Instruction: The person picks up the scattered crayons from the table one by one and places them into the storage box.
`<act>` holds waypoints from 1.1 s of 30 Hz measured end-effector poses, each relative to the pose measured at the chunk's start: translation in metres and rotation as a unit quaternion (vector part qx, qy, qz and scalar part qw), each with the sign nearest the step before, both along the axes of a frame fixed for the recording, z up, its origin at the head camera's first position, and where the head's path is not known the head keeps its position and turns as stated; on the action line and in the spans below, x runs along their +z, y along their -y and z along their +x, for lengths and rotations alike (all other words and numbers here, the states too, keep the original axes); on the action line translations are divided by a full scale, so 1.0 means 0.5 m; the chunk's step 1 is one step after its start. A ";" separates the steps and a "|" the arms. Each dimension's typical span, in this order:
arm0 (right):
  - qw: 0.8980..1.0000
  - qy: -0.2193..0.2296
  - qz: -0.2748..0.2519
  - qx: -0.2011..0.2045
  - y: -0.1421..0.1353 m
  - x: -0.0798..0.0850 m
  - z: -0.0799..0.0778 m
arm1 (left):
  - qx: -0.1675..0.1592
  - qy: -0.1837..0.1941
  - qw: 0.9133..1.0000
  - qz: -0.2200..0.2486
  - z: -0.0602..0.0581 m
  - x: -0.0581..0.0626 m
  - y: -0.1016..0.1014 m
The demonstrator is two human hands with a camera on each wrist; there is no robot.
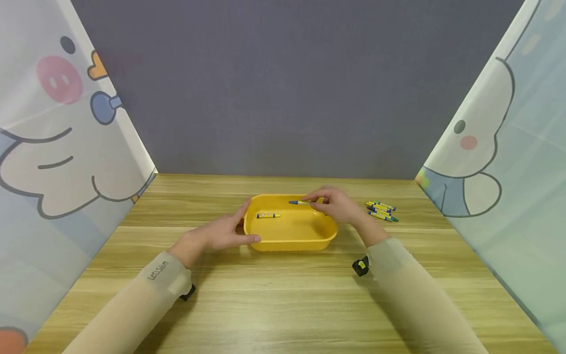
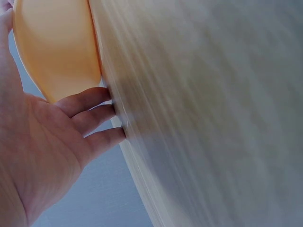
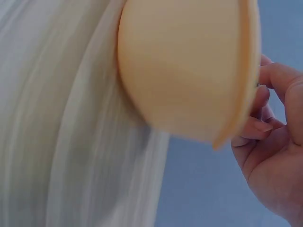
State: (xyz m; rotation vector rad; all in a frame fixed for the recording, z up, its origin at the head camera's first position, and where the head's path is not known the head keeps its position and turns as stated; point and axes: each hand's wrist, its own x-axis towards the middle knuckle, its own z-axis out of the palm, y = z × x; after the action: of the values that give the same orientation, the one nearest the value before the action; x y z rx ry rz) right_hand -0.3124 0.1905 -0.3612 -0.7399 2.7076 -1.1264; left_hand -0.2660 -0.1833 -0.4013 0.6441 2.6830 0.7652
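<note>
Between the hands sits a shallow yellow plastic basket (image 1: 292,245) on the table. My left hand (image 1: 223,231) spans its left end, thumb at the front rim. In the left wrist view, several fairly straight fingers (image 2: 97,118) rest against the basket's side and the tabletop. A yellow crayon (image 1: 268,216) lies inside, toward the left. Above the basket's back right part, my right hand (image 1: 333,205) pinches a blue crayon (image 1: 297,202) with a yellow wrapper. In the right wrist view the basket's wall (image 3: 184,71) hides that crayon and some fingertips.
Several crayons (image 1: 381,210) in yellow wrappers lie in a loose pile right of the basket. The wood-grain table (image 1: 283,300) meets a dark grey panel (image 1: 283,93) at the back. Cartoon-printed cloths (image 1: 53,162) flank both sides.
</note>
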 end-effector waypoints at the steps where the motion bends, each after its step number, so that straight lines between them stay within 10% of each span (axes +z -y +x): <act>1: 1.000 0.005 -0.005 0.004 0.012 -0.004 -0.002 | 0.001 0.000 1.000 -0.001 0.000 -0.001 0.000; 33: 0.996 -0.022 0.069 0.045 0.211 -0.093 -0.033 | -0.004 -0.017 1.000 0.002 -0.004 -0.006 -0.002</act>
State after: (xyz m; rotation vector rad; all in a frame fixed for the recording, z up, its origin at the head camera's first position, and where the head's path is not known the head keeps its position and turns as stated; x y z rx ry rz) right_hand -0.3289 0.0849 -0.4079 -0.8646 2.7230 -0.9051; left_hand -0.2683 -0.1824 -0.4044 0.6741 2.7082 0.7648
